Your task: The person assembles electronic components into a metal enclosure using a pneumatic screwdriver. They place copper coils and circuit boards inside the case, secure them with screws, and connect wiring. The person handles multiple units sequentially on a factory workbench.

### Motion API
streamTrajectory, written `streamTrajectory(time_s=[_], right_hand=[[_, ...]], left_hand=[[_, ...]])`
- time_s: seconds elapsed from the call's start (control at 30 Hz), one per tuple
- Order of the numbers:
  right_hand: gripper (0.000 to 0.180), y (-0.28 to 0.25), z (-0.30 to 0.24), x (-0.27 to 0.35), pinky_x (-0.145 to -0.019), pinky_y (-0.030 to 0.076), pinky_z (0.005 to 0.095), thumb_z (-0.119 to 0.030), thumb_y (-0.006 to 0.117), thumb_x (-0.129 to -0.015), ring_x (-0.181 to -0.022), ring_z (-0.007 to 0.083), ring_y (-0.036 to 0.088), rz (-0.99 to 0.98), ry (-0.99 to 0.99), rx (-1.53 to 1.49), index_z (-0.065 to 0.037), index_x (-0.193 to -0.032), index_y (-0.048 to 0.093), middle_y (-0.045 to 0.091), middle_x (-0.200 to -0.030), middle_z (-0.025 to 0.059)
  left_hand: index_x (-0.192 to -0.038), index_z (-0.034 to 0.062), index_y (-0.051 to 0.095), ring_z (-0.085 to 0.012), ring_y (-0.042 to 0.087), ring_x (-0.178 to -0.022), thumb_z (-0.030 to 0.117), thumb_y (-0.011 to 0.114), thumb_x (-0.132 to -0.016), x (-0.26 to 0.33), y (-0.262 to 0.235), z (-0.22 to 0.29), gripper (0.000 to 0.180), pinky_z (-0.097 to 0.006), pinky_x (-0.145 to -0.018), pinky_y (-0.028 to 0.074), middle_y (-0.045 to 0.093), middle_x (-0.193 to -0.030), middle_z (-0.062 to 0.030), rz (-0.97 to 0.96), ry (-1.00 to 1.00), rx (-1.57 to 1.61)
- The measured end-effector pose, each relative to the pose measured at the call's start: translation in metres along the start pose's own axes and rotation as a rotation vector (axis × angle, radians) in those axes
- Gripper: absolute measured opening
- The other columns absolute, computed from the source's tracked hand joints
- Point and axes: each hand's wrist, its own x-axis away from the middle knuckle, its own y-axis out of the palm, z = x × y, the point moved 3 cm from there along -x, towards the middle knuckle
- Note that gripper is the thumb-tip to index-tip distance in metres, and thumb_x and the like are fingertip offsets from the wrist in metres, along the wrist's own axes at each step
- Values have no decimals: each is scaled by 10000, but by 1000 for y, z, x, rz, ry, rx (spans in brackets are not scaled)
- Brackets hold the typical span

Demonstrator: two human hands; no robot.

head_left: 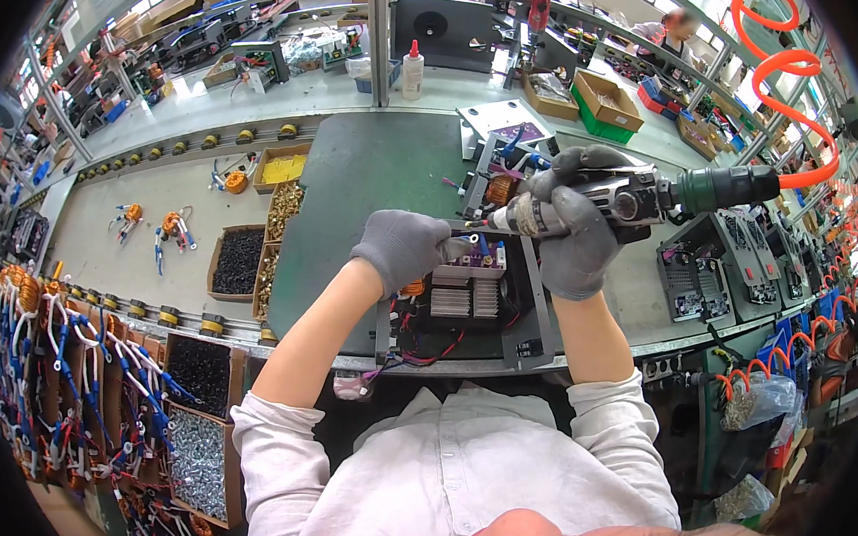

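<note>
My right hand (583, 244), in a grey glove, grips a pneumatic screwdriver (631, 197) held sideways. Its narrow tip points left, close to the fingers of my gloved left hand (399, 252). Those fingers are pinched together beside a small ring terminal (473, 238); what lies between them is mostly hidden. Under both hands sits an open electronic unit with a purple circuit board (488, 255), a finned metal heat sink (464, 299) and a dark metal frame (542, 310). Behind the tool, a copper-wound coil (501, 189) is partly covered.
An orange coiled air hose (793, 88) runs from the tool's end. On the left stand boxes of black parts (238, 260) and brass parts (284, 210), with wired coils (173, 225) beyond. Finished-looking units (697, 276) stand at right. A white bottle (412, 75) is at the back.
</note>
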Motion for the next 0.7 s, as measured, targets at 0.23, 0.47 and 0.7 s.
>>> streamTrajectory(time_s=[0.23, 0.47, 0.7], right_hand=[[350, 4, 1, 5, -589, 539, 263, 111, 624, -727, -747, 149, 638, -80, 42, 139, 6, -1057, 569, 634, -919, 104], [342, 5, 19, 2, -491, 487, 247, 156, 566, -744, -632, 119, 585, -146, 375, 207, 12, -1054, 576, 623, -853, 109], [285, -1, 22, 4, -464, 462, 253, 101, 591, -774, -554, 119, 547, -86, 309, 130, 20, -1047, 571, 612, -789, 107]], left_hand=[[-788, 127, 671, -308, 675, -754, 377, 582, -889, 2, -4, 5, 284, -421, -674, 532, 676, -754, -98, -11, 14, -25], [-852, 129, 674, -302, 677, -780, 325, 607, -867, 4, -6, 3, 207, -417, -703, 532, 685, -797, -105, -29, 18, 20], [-868, 169, 702, -292, 675, -808, 345, 666, -819, 8, -4, -5, 187, -405, -719, 529, 687, -803, -86, 67, -51, 133]])
